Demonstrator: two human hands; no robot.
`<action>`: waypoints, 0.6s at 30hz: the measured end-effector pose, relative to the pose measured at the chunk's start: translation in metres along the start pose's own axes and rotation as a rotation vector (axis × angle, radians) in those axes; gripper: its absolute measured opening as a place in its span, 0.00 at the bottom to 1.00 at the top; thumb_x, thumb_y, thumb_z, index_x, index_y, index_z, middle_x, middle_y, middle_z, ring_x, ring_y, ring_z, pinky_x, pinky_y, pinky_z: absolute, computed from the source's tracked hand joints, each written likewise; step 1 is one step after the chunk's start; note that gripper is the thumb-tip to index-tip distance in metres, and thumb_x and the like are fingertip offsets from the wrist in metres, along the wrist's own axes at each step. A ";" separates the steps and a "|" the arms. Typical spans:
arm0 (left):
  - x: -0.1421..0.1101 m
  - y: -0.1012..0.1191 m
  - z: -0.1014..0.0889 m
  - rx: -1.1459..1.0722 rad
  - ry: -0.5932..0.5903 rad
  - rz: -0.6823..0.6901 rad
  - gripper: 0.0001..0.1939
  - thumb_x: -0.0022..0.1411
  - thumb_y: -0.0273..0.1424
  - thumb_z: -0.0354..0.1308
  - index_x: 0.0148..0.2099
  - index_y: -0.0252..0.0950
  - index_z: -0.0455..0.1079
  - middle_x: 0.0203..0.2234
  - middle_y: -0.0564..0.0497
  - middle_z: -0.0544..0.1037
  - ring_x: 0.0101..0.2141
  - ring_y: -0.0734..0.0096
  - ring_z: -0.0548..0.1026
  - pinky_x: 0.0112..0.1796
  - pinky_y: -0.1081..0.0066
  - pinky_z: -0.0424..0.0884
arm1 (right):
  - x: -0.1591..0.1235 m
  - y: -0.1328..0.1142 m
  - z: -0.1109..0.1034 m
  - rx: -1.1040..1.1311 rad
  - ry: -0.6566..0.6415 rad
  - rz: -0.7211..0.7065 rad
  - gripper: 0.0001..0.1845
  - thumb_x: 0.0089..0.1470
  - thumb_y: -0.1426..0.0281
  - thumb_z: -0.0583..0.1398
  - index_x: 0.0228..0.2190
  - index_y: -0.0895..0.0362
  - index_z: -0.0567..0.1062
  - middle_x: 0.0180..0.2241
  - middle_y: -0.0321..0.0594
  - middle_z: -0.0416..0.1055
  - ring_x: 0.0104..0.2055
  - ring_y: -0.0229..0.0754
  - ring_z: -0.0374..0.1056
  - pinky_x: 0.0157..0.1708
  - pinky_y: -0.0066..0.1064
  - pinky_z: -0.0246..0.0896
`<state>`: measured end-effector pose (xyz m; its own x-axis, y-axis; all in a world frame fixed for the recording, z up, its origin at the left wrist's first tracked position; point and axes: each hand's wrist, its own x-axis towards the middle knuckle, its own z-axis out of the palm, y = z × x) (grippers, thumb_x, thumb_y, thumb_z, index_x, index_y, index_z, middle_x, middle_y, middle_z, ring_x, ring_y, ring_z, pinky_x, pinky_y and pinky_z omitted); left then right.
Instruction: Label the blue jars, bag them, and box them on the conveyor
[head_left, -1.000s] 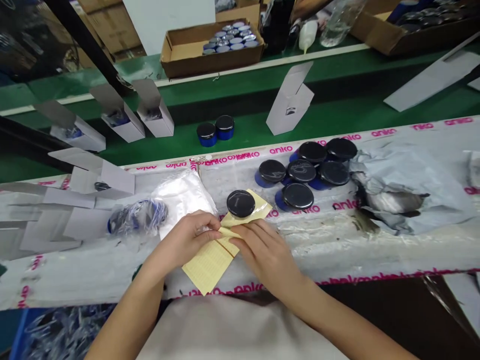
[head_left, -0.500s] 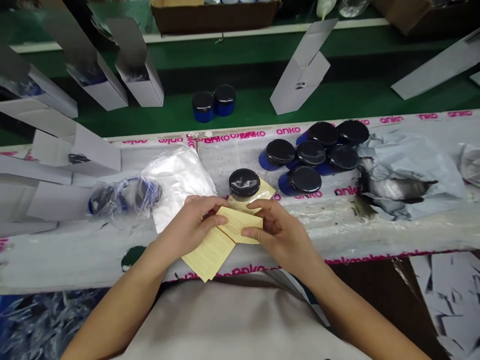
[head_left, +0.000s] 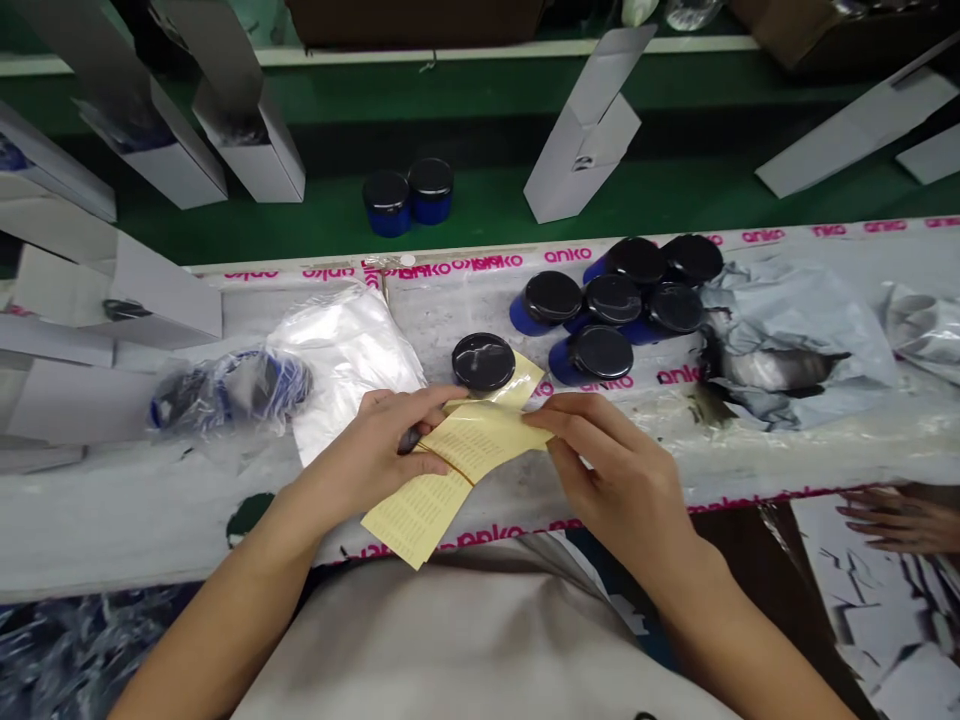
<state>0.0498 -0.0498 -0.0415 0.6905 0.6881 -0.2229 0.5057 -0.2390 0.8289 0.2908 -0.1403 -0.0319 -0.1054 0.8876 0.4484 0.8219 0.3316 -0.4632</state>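
Yellow printed paper sheets [head_left: 416,515] lie in front of me with a thin brown band across them. My left hand [head_left: 382,440] pinches the upper left part of them between thumb and fingers. At the right corner, the fingertips of my right hand [head_left: 619,465] grip a raised, curved yellow sheet [head_left: 484,438]. A blue jar with a black lid [head_left: 484,362] stands just beyond my hands, by the far end of the yellow paper. Left of it, near my left hand, is a stack of clear plastic bags [head_left: 352,345].
Several black-lidded blue jars [head_left: 592,352] cluster at right, beside a torn grey plastic bag [head_left: 810,345]. Open white boxes [head_left: 161,285] crowd the left, near plastic-wrapped jars [head_left: 259,385]. Two jars [head_left: 409,195] and a white box [head_left: 581,160] stand behind. Another person's hand [head_left: 907,520] shows at lower right.
My hands have moved apart, the right one going rightward with the sheet's corner, which now spreads between them. The view has tilted down. Another person's hand has appeared at lower right.
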 end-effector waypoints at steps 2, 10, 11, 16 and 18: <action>0.000 0.002 0.003 0.017 -0.014 -0.015 0.35 0.60 0.25 0.67 0.65 0.54 0.64 0.44 0.56 0.81 0.49 0.60 0.75 0.59 0.56 0.61 | 0.002 0.001 -0.001 -0.067 0.109 -0.064 0.19 0.58 0.87 0.58 0.42 0.54 0.77 0.38 0.42 0.76 0.39 0.43 0.74 0.38 0.36 0.71; 0.003 0.006 0.009 0.030 0.080 0.030 0.03 0.66 0.32 0.63 0.42 0.41 0.73 0.34 0.55 0.80 0.39 0.64 0.76 0.54 0.57 0.62 | 0.003 -0.001 0.003 -0.256 0.199 -0.061 0.20 0.57 0.87 0.58 0.42 0.52 0.75 0.46 0.50 0.72 0.49 0.55 0.70 0.45 0.51 0.69; 0.003 0.006 0.010 0.033 0.092 0.041 0.02 0.67 0.32 0.61 0.40 0.40 0.73 0.33 0.56 0.80 0.37 0.65 0.76 0.53 0.57 0.62 | 0.001 -0.007 0.004 -0.266 0.214 -0.036 0.20 0.56 0.87 0.58 0.43 0.51 0.75 0.49 0.51 0.70 0.51 0.57 0.68 0.47 0.53 0.68; 0.004 0.008 0.009 0.047 0.051 0.096 0.08 0.71 0.33 0.56 0.39 0.41 0.75 0.30 0.55 0.79 0.37 0.65 0.75 0.49 0.59 0.61 | -0.004 -0.029 0.020 -0.081 0.103 -0.055 0.18 0.59 0.77 0.65 0.49 0.52 0.73 0.45 0.48 0.76 0.47 0.53 0.72 0.46 0.46 0.67; 0.004 0.007 0.007 0.039 0.047 0.123 0.09 0.72 0.33 0.55 0.39 0.41 0.75 0.30 0.55 0.79 0.37 0.65 0.75 0.49 0.60 0.61 | -0.001 -0.029 0.029 -0.044 0.077 -0.035 0.14 0.61 0.72 0.65 0.49 0.51 0.74 0.42 0.44 0.80 0.46 0.51 0.73 0.47 0.45 0.64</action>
<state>0.0593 -0.0538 -0.0400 0.7242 0.6829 -0.0959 0.4393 -0.3496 0.8276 0.2505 -0.1411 -0.0408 -0.0925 0.8481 0.5216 0.8423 0.3460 -0.4133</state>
